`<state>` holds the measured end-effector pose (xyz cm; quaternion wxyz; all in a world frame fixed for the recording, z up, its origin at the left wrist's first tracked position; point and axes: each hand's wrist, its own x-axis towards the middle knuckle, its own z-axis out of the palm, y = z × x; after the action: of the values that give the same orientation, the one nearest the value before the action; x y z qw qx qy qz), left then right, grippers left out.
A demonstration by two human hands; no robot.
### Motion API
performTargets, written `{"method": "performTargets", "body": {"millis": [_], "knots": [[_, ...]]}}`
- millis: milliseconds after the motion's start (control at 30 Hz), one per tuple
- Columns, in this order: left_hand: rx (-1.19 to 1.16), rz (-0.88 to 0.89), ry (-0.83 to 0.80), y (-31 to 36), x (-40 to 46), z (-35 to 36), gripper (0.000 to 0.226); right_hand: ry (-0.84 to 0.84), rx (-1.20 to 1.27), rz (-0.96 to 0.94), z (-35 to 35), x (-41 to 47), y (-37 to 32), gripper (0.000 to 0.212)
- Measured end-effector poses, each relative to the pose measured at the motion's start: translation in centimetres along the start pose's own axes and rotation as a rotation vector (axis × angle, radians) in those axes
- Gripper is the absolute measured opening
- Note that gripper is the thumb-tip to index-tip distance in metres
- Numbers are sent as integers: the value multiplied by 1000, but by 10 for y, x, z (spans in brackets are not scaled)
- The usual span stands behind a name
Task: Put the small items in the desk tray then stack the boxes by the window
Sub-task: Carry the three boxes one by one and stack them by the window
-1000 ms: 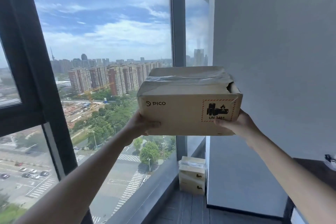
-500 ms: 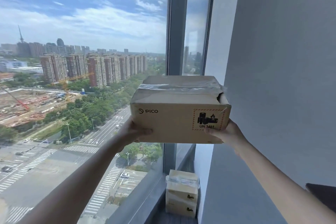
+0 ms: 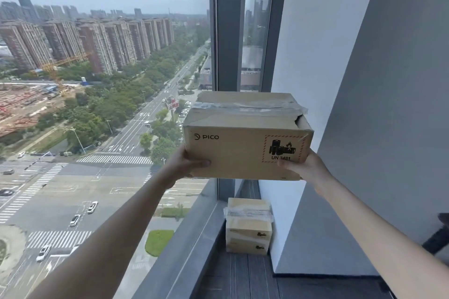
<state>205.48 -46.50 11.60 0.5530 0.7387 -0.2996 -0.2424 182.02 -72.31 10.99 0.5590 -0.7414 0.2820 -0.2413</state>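
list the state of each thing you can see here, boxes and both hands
PICO box: held in the air with both hands, flaps taped shut, top right corner torn
left hand: grips the box's lower left corner
right hand: grips the box's lower right corner
stacked boxes: on the floor in the corner by the window, wrapped in clear film
window: closed

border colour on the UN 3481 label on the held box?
Red and white dashed border around the label on the brown cardboard box; seen in the head view.
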Motion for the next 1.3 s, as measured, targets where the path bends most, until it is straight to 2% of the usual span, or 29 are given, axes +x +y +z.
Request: {"method": "performTargets", "body": {"millis": [67, 167, 333, 600, 767, 933, 1100, 1200, 1300], "knots": [[18, -26, -11, -17, 30, 2, 65, -11, 20, 27, 5, 25, 20, 57], [15, -68, -38, -42, 79, 14, 61, -4, 54, 84, 8, 65, 56, 57], [12, -171, -67, -92, 165, 44, 78, -3, 65, 207, 6, 136, 123, 60], [5, -285, -148, -198, 301, 96, 86, -2, 90, 405, 17, 228, 235, 64], [-54, -368, -145, -287, 346, 122, 67, -30, 71, 508, 34, 275, 299, 60], [-30, -412, -152, -374, 377, 147, 77, -40, 37, 590, 49, 314, 383, 64], [46, -486, -134, -467, 389, 178, 78, -55, 13, 661, 70, 323, 476, 45], [81, -506, -129, -520, 392, 198, 81, -5, -37, 693, 84, 319, 540, 49], [89, -525, -122, -564, 387, 217, 71, 10, -49, 743, 98, 313, 605, 55]]}}
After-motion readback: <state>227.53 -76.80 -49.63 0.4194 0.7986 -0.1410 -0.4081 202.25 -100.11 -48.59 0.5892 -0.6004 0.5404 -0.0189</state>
